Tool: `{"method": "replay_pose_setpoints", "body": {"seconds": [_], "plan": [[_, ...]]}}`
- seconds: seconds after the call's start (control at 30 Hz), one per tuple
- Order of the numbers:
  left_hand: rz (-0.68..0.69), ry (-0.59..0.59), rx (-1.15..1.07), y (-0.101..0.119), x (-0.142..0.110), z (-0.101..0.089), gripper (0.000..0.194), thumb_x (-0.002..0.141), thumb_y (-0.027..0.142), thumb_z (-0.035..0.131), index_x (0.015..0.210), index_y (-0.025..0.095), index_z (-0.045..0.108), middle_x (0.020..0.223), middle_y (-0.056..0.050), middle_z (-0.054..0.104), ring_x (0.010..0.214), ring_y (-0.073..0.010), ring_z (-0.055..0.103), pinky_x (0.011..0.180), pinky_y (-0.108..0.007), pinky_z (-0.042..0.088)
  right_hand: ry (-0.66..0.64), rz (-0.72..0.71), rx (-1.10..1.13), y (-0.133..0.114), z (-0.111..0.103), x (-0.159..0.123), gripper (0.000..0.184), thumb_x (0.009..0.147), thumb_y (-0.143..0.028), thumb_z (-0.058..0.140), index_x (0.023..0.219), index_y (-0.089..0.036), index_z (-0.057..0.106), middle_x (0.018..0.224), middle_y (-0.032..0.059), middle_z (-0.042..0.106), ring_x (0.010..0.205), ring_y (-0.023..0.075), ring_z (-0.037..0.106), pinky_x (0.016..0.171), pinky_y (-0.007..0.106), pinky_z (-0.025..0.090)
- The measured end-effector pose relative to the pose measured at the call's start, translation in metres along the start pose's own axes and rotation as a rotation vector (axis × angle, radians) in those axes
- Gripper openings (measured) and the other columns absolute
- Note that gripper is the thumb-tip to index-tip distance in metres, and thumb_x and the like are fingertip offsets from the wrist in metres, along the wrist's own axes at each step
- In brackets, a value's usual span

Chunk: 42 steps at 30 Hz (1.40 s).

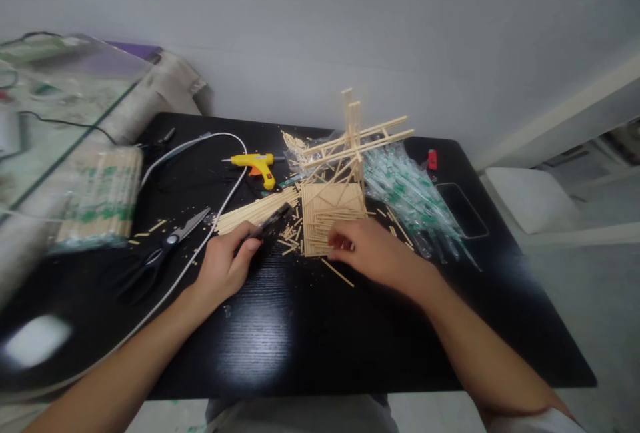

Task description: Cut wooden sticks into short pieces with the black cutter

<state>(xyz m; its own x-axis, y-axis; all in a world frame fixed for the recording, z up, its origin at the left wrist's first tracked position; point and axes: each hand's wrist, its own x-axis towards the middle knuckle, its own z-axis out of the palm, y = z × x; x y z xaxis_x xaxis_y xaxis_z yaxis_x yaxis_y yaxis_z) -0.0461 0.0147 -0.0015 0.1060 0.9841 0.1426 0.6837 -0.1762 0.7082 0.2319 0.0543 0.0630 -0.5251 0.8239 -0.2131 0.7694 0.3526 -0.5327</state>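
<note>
My left hand (231, 256) is closed around a dark, slim hand tool (273, 219) whose exact kind is blurred; its tip points toward the bundle of wooden sticks (260, 209). My right hand (375, 249) rests at the near right corner of a square stick platform (320, 196), fingers curled in toward the thumb. Whatever lies between those fingertips is hidden or too small to name. Behind the platform rises a frame of glued sticks (357, 146). A single loose stick (338, 273) lies in front of the right hand.
A yellow glue gun (257, 165) lies behind the sticks. Black-handled scissors (163, 249) and a white cable (193, 256) are at left, beside a wrapped stick pack (103, 193). Green-printed plastic wrappers (407, 186), a red object (433, 159) and a dark phone-like rectangle (463, 209) lie at right.
</note>
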Motion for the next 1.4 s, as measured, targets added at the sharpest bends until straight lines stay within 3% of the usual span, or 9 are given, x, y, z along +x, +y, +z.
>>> {"method": "replay_pose_setpoints", "body": {"seconds": [0.1,0.27,0.4,0.63,0.87,1.1,1.17,1.3,1.4], "plan": [[-0.073,0.012,0.063,0.001,0.004,-0.003,0.040,0.094,0.054,0.042,0.086,0.021,0.062,0.069,0.000,0.066,0.064,-0.0185,0.060,0.066,-0.028,0.045,-0.163,-0.066,-0.176,-0.009,0.014,-0.009,0.011,0.085,-0.009,0.072,0.094,-0.015,0.068,0.096,0.0091,0.073,0.088,0.0228,0.069,0.073,0.031,0.047],[-0.199,0.036,0.238,0.002,0.008,-0.002,0.040,0.089,0.061,0.053,0.096,0.023,0.064,0.087,-0.002,0.077,0.077,-0.0228,0.070,0.070,-0.029,0.047,-0.137,-0.095,-0.349,-0.017,0.036,-0.016,0.030,0.084,0.007,0.050,0.105,-0.010,0.062,0.096,0.0135,0.071,0.086,0.0248,0.070,0.075,0.034,0.048],[-0.238,0.003,0.430,-0.001,0.009,0.001,0.035,0.089,0.052,0.056,0.107,0.024,0.066,0.091,-0.004,0.079,0.080,-0.0266,0.073,0.069,-0.031,0.047,-0.130,-0.080,-0.353,-0.016,0.029,-0.013,0.025,0.085,0.002,0.053,0.106,-0.011,0.060,0.094,0.0133,0.071,0.084,0.0249,0.069,0.073,0.034,0.048],[-0.272,-0.058,0.592,-0.006,0.015,-0.004,0.039,0.092,0.049,0.051,0.113,0.024,0.070,0.091,-0.006,0.080,0.085,-0.0291,0.074,0.071,-0.032,0.049,0.207,0.005,-0.434,0.011,0.011,0.006,0.023,0.090,0.000,0.049,0.107,-0.010,0.061,0.104,0.0144,0.066,0.084,0.0221,0.065,0.069,0.032,0.044],[-0.261,-0.101,0.646,-0.002,0.015,-0.003,0.043,0.092,0.056,0.051,0.113,0.024,0.070,0.094,-0.008,0.080,0.085,-0.0303,0.075,0.070,-0.034,0.050,0.311,-0.041,-0.492,0.026,0.016,0.013,0.029,0.085,0.005,0.048,0.104,-0.011,0.064,0.102,0.0138,0.065,0.091,0.0244,0.062,0.073,0.032,0.044],[-0.254,-0.188,0.662,0.004,0.015,-0.004,0.038,0.095,0.050,0.049,0.114,0.023,0.069,0.094,-0.010,0.079,0.087,-0.0324,0.075,0.069,-0.035,0.051,0.455,-0.038,-0.209,0.011,0.000,0.005,0.019,0.100,-0.012,0.047,0.101,-0.015,0.066,0.101,0.0111,0.068,0.093,0.0234,0.064,0.082,0.035,0.049],[-0.242,-0.215,0.673,0.004,0.015,-0.004,0.035,0.095,0.045,0.050,0.115,0.022,0.068,0.095,-0.011,0.079,0.088,-0.0326,0.075,0.071,-0.035,0.051,0.359,-0.074,-0.159,0.003,0.001,0.002,0.017,0.101,-0.014,0.050,0.105,-0.014,0.066,0.105,0.0115,0.070,0.094,0.0232,0.066,0.083,0.035,0.050],[-0.241,-0.248,0.676,0.005,0.014,-0.003,0.034,0.095,0.040,0.050,0.118,0.021,0.066,0.097,-0.013,0.079,0.090,-0.0337,0.075,0.073,-0.036,0.052,-0.039,-0.210,-0.121,-0.015,0.010,-0.005,0.013,0.100,-0.018,0.059,0.109,-0.015,0.068,0.108,0.0099,0.073,0.095,0.0227,0.068,0.084,0.035,0.051],[-0.272,-0.271,0.672,0.007,0.015,-0.005,0.037,0.094,0.043,0.050,0.119,0.020,0.064,0.098,-0.014,0.078,0.090,-0.0343,0.074,0.074,-0.037,0.052,-0.147,-0.232,-0.122,-0.023,0.017,-0.008,0.014,0.101,-0.022,0.059,0.110,-0.015,0.068,0.108,0.0098,0.074,0.095,0.0227,0.069,0.082,0.034,0.051]]}}
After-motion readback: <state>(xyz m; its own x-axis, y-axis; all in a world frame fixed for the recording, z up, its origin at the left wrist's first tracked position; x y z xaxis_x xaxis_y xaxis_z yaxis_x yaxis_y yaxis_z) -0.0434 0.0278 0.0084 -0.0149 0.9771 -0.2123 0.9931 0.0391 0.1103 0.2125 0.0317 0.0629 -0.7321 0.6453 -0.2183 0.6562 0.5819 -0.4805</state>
